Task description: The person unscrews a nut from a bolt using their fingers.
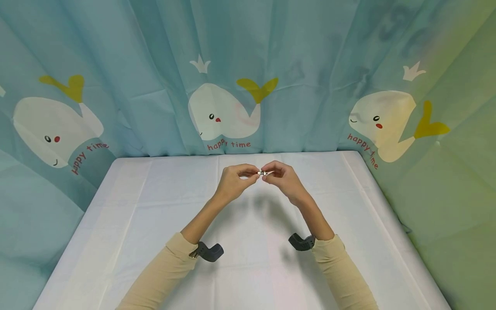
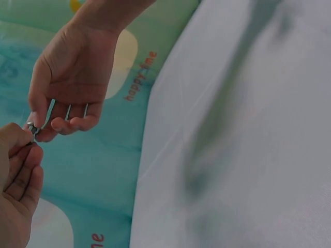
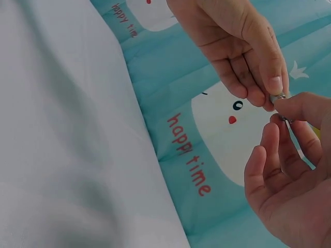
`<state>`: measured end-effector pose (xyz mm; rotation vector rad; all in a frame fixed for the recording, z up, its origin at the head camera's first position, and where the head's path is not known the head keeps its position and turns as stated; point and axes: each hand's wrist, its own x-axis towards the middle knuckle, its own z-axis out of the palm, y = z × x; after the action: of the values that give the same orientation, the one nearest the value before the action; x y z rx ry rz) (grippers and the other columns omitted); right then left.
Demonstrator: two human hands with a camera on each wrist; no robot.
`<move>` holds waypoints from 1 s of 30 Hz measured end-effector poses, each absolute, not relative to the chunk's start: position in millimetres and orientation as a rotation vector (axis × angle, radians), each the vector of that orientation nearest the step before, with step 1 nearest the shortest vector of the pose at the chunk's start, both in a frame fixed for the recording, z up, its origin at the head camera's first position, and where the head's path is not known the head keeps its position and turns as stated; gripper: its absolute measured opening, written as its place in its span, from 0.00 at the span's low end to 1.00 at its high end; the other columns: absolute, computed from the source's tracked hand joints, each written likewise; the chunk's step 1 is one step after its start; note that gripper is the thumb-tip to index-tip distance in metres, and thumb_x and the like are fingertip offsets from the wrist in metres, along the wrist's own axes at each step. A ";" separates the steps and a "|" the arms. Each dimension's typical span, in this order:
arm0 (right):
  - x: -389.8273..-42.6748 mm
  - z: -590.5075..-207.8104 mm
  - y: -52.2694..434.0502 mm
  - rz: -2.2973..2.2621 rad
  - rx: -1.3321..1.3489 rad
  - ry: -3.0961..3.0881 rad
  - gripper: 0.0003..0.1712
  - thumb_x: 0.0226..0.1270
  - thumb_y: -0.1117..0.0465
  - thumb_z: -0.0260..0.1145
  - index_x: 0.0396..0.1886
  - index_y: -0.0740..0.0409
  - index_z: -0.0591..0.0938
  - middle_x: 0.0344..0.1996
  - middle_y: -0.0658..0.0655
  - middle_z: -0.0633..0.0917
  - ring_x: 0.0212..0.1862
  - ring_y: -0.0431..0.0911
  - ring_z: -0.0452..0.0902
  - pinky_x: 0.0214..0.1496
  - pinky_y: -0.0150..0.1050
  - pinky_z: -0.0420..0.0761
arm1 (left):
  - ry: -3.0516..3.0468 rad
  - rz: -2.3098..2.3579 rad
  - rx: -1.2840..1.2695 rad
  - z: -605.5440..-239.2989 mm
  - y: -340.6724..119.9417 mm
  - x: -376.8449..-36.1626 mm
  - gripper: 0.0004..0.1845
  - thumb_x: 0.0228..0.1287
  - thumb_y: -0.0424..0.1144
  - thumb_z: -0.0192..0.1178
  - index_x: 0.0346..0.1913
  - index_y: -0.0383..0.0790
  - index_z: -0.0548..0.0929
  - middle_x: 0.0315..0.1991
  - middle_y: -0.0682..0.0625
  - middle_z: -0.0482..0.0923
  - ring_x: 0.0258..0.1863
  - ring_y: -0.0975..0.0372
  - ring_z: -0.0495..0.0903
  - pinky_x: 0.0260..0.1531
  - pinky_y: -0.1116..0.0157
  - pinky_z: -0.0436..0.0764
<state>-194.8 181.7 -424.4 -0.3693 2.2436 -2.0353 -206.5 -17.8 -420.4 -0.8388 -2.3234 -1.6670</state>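
Pinching a small metal part (image 1: 262, 173) between them, both hands meet in the air above the far half of the worktop (image 1: 155, 202). The left hand (image 1: 232, 183) grips one end with thumb and forefinger, its other fingers curled; the right hand (image 1: 283, 178) grips the other end the same way, its remaining fingers loosely bent. The part is silvery and mostly hidden by fingertips; in the wrist views only a sliver of it shows (image 2: 32, 127) (image 3: 278, 96), so its shape cannot be told. Both forearms wear beige sleeves (image 1: 170, 267), each with a dark wrist camera (image 1: 211, 252). A teal curtain (image 1: 248, 64) printed with white whales and "happy time" hangs behind and beside the worktop.
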 end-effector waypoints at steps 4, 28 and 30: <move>-194.5 -424.2 181.7 -2.050 -0.386 2.222 0.15 0.65 0.70 0.67 0.51 0.70 0.79 0.44 0.58 0.82 0.41 0.51 0.81 0.45 0.36 0.81 | -2.316 -1.688 -0.838 -420.3 -17.9 -206.0 0.05 0.62 0.29 0.68 0.41 0.33 0.89 0.36 0.45 0.88 0.36 0.57 0.87 0.41 0.63 0.85; -195.7 -420.5 180.9 -1.956 -0.198 2.243 0.13 0.71 0.60 0.59 0.41 0.67 0.83 0.32 0.54 0.84 0.37 0.48 0.79 0.48 0.44 0.81 | -2.306 -1.711 -0.842 -419.6 -17.7 -206.0 0.06 0.61 0.30 0.69 0.41 0.33 0.89 0.37 0.45 0.88 0.37 0.57 0.87 0.40 0.61 0.86; -195.3 -420.1 180.7 -1.962 -0.199 2.243 0.13 0.71 0.60 0.61 0.42 0.67 0.83 0.33 0.54 0.85 0.37 0.48 0.79 0.48 0.45 0.81 | -2.303 -1.710 -0.846 -419.4 -17.8 -206.0 0.06 0.61 0.30 0.69 0.41 0.33 0.89 0.36 0.45 0.88 0.37 0.56 0.87 0.40 0.61 0.86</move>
<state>-195.3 180.7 -420.1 -0.1987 2.2426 -1.9623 -206.0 -17.8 -419.4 -0.8458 -2.3029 -1.7105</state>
